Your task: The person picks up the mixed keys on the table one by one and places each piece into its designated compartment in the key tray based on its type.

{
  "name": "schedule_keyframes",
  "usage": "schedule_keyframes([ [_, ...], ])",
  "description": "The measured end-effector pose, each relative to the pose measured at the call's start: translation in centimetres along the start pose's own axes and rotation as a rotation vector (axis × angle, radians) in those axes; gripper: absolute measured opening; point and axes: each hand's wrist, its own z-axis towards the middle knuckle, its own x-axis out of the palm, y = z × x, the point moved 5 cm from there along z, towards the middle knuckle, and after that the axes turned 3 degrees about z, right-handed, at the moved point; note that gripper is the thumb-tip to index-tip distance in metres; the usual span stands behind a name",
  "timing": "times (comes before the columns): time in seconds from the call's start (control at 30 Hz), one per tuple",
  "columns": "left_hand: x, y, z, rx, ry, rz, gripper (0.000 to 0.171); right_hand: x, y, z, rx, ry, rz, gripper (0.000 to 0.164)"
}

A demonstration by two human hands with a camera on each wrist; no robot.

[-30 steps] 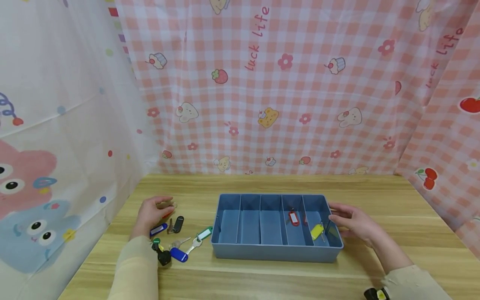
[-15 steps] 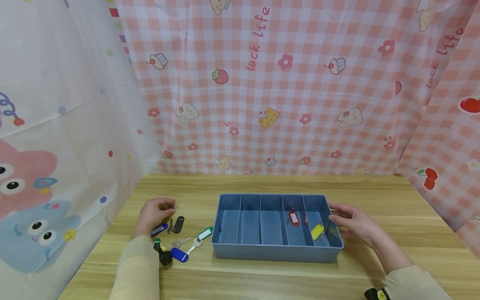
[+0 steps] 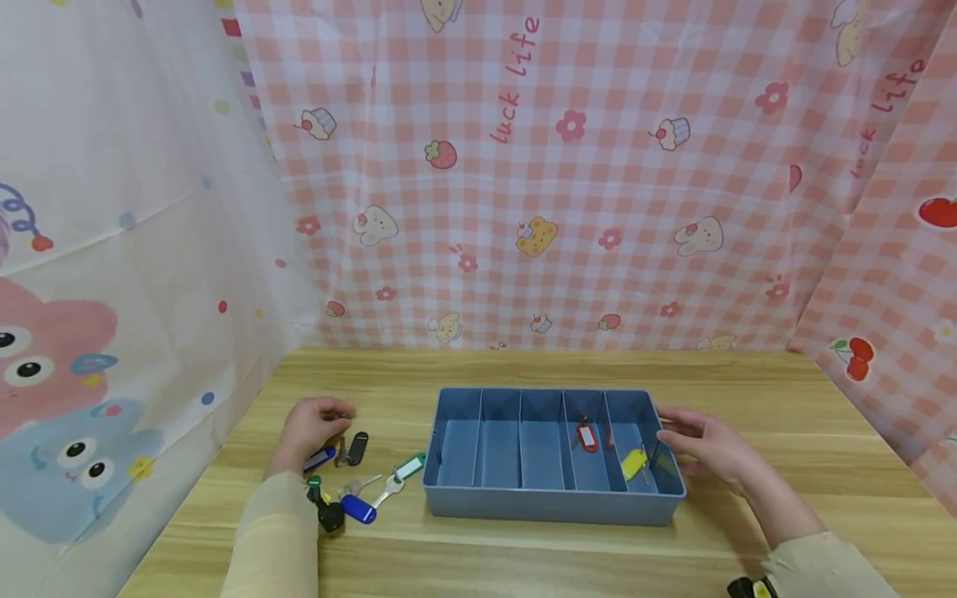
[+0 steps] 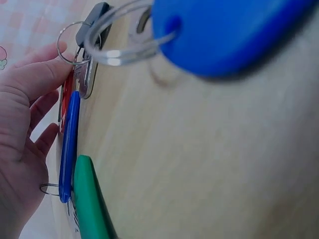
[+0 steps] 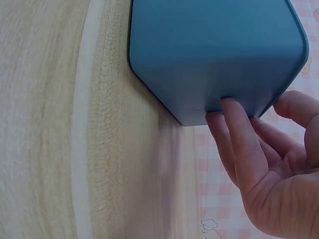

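With relaxed fingers, the right hand (image 3: 703, 444) touches the right end of the blue-grey, five-compartment plastic tray (image 3: 553, 506), presumably steadying it, while the left hand (image 3: 308, 430), its grip unclear, is at a red plastic key tag (image 4: 67, 92) near the wood-grain table's (image 3: 553, 561) left edge.

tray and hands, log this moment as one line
left hand: fingers at red tag, grip unclear | right hand: holds tray at right end | tray: red-framed tag in fourth compartment from left, yellow tag rightmost
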Motion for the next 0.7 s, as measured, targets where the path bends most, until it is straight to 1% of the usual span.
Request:
schedule_keyframes([
  [0.2,-0.4,0.22,-0.11,0.003,-0.011,-0.01,0.013,0.03,-0.01,-0.03,-0.003,-0.002,0.001,0.065],
  [0.4,-0.79,0.46,-0.12,-0.01,-0.026,0.018,0.013,0.01,-0.11,0.01,0.004,-0.006,0.005,0.065],
  [0.57,-0.89,0.47,-0.06,-0.019,-0.023,0.028,0.015,-0.05,-0.23,0.06,0.009,-0.005,0.009,0.066],
  [0.7,-0.94,0.48,-0.14,-0.03,-0.018,0.03,0.013,-0.08,-0.29,0.12,0.011,-0.005,0.005,0.066],
])
